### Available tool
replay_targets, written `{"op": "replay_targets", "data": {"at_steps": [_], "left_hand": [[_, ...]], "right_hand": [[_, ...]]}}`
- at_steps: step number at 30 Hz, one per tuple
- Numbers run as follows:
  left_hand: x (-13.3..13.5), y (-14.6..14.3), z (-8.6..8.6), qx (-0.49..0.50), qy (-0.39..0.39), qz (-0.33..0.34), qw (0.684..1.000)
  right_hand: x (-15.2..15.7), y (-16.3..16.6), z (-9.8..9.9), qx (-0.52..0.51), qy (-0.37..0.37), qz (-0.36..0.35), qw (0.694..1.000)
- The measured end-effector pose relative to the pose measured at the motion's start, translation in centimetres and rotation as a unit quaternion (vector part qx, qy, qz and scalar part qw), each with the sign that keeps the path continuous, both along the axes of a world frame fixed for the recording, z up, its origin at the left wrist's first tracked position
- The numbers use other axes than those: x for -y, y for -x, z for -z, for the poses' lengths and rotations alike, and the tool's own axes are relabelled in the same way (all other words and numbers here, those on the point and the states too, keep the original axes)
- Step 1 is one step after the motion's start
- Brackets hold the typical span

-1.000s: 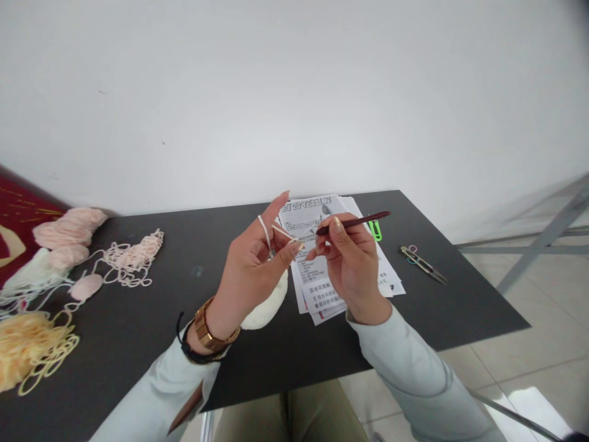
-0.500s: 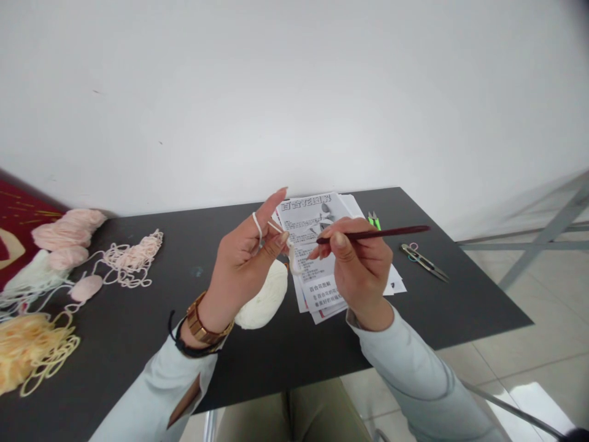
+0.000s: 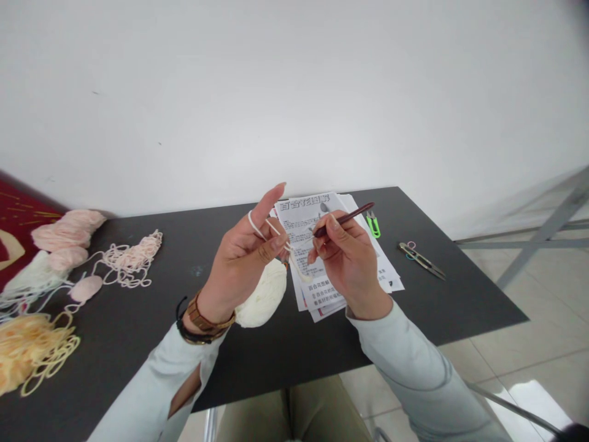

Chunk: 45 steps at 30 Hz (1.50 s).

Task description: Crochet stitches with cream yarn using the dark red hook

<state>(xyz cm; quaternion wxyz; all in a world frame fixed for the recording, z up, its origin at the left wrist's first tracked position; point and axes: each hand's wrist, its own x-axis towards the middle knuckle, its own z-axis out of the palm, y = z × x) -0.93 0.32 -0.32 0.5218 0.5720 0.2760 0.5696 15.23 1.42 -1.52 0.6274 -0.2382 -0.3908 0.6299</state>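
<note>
My left hand [image 3: 246,258] pinches white yarn [image 3: 272,227] between thumb and fingers. A strand loops round its raised index finger, and a short tail hangs below the pinch. My right hand [image 3: 352,258] grips a dark red crochet hook [image 3: 346,219] like a pen, its handle slanting up to the right. The hook's thin tip points left toward the yarn; whether it touches a loop I cannot tell. Below my left hand a white ball of yarn [image 3: 262,296] rests on the table. Printed pattern sheets [image 3: 322,294] lie beneath both hands.
On the black table [image 3: 437,307], green thread snips [image 3: 373,224] and metal thread snips [image 3: 422,260] lie at the right. Pink yarn [image 3: 131,258] and yellow yarn [image 3: 32,350] spread over the left side. A white wall [image 3: 276,92] stands behind the table.
The crochet hook has turned from nearly level to slanting up to the right. My right hand has moved slightly left, and the green snips show more fully.
</note>
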Motion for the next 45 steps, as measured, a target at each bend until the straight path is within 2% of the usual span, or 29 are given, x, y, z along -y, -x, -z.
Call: {"op": "replay_targets", "data": {"at_steps": [4, 10, 15, 17, 21, 25, 28, 34, 37, 40, 43, 45], "left_hand": [[0.3, -0.2, -0.5, 0.008, 0.015, -0.012, 1.0], [0.4, -1.2, 0.0, 0.033, 0.03, -0.02, 0.999], [1.1, -2.5, 0.6, 0.07, 0.048, -0.052, 0.995], [1.1, -2.6, 0.5, 0.103, 0.068, -0.053, 0.991], [0.5, -1.3, -0.3, 0.134, 0.116, -0.025, 0.984], [0.1, 1.0, -1.9, 0.084, 0.181, 0.043, 0.979], [0.3, 2.1, -2.9, 0.109, 0.175, 0.115, 0.972], [0.8, 1.7, -3.2, 0.011, 0.139, 0.031, 0.99], [0.8, 1.5, -2.9, 0.014, 0.139, 0.019, 0.99], [0.6, 1.5, -2.6, -0.009, 0.15, -0.022, 0.988], [0.5, 1.6, -2.4, -0.022, 0.139, -0.035, 0.989], [0.6, 1.5, -2.4, -0.019, 0.111, -0.045, 0.993]], "right_hand": [[0.3, 0.0, -0.3, -0.003, 0.005, 0.001, 1.0], [0.2, 0.0, -0.1, -0.042, 0.065, -0.087, 0.993], [0.3, 0.2, -0.1, -0.049, 0.067, -0.072, 0.994], [0.6, 0.3, -0.2, -0.03, 0.04, -0.047, 0.998], [1.1, 0.5, 0.2, 0.012, -0.076, 0.045, 0.996], [1.3, 0.7, 0.8, 0.067, -0.16, 0.131, 0.976], [1.2, 0.6, 1.1, 0.114, -0.207, 0.165, 0.958], [1.3, 0.0, 1.0, 0.194, -0.309, 0.196, 0.91], [1.4, -0.2, 0.7, 0.227, -0.341, 0.216, 0.886], [1.4, -0.4, 0.3, 0.259, -0.371, 0.227, 0.862], [1.4, -0.5, 0.1, 0.277, -0.388, 0.227, 0.849], [1.5, -0.5, 0.2, 0.275, -0.386, 0.223, 0.852]]}}
